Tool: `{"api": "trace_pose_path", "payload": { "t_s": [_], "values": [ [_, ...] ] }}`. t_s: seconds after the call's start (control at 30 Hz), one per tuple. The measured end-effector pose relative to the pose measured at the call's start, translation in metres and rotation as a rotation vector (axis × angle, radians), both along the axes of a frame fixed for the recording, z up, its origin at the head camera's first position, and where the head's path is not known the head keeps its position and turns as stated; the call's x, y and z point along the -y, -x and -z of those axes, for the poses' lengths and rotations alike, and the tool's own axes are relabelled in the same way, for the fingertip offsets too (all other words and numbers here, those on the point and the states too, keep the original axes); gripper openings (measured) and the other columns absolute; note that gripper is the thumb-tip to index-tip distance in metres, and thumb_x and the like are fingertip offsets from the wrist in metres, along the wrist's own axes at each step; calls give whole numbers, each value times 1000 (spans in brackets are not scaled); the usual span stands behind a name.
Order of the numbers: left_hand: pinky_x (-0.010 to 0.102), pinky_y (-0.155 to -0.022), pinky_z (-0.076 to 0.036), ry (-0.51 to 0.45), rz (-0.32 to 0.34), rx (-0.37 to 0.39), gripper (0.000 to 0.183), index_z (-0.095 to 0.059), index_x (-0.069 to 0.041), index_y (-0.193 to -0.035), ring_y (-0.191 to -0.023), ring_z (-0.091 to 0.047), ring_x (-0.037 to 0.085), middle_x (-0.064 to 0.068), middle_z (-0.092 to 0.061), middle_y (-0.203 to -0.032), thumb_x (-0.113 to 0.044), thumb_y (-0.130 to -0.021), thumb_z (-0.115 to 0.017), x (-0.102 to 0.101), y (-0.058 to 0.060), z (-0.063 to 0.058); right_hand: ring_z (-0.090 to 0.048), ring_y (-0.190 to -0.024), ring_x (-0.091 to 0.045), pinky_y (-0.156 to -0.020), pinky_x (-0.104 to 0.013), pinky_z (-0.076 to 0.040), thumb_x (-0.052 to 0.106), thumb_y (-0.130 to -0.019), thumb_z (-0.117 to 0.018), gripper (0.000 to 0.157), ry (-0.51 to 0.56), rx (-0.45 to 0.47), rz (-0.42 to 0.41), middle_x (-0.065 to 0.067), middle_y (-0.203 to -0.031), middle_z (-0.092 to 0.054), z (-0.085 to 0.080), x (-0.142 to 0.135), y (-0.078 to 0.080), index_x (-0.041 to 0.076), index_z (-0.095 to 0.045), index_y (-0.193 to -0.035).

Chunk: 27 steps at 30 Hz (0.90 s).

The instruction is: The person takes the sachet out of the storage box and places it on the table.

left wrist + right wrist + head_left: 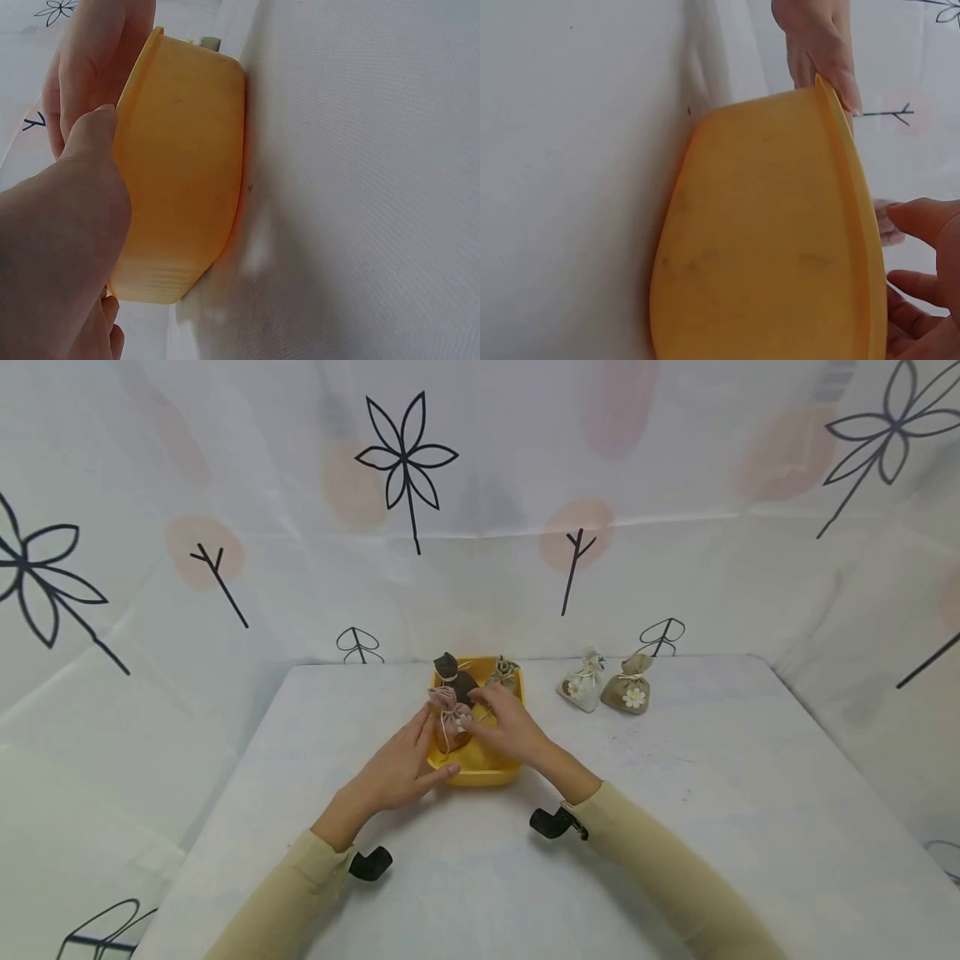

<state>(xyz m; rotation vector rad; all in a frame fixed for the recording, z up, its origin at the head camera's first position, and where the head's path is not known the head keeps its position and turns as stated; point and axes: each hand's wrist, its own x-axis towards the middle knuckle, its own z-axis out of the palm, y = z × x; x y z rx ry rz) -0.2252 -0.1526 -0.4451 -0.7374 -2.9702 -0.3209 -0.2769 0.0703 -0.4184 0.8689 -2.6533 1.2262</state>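
A yellow plastic bin (483, 777) stands on the table with several small drawstring pouches in it. My left hand (397, 768) lies along its front left corner, fingers straight at the left side and thumb at the front rim. Over the bin reaches my right hand (513, 727), thumb and forefinger spread apart. Its thumb tip is at the white flower on a pink pouch (452, 739), and its forefinger is near a dark brown pouch (465, 685). A green patterned pouch (504, 670) is at the back right. Both wrist views show the bin's outer wall (184, 150), which hides the pouches.
To the right of the bin, two more pouches sit on the white table (712, 793): a pale grey one (585, 685) and an olive one (628, 689), each with a flower. Behind the table hangs a white printed cloth (487, 585).
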Motion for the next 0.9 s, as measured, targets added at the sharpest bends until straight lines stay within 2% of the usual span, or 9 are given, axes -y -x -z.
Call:
{"api": "trace_pose_path", "payload": {
  "t_s": [0.23, 0.4, 0.7, 0.9],
  "values": [
    [39, -113, -20, -25, 16, -21, 98, -2, -5, -150, -143, -11, 23, 9, 2, -157, -74, -86, -30, 0, 1, -3, -51, -109, -24, -94, -37, -44, 25, -87, -67, 43, -41, -3, 8, -10, -118, -56, -2, 15, 3, 2, -56, -123],
    [39, -113, -21, -24, 23, -31, 97, -2, -6, -151, -142, -12, 23, 9, 3, -157, -74, -86, -29, -2, 3, -1, -52, -106, -23, -93, -34, -44, 24, -87, -67, 41, -54, 15, 17, -9, -116, -56, 3, 19, 9, 5, -56, -122],
    [39, -113, -20, -25, 6, -6, 98, 2, -10, -151, -143, -11, 21, 7, 3, -158, -75, -85, -30, -4, 2, -2, -53, -98, -20, -87, -35, -49, 19, -87, -68, 28, 11, 95, 1, -5, -106, -59, 11, 17, 15, 10, -61, -113],
    [39, -113, -22, -24, 9, -10, 99, -3, -4, -150, -142, -13, 24, 12, -1, -157, -74, -86, -31, 1, -3, -3, -55, -93, -25, -79, -32, -51, 15, -84, -71, 18, 46, 116, -10, -5, -97, -59, 14, 18, 11, 10, -64, -101]
  ]
}}
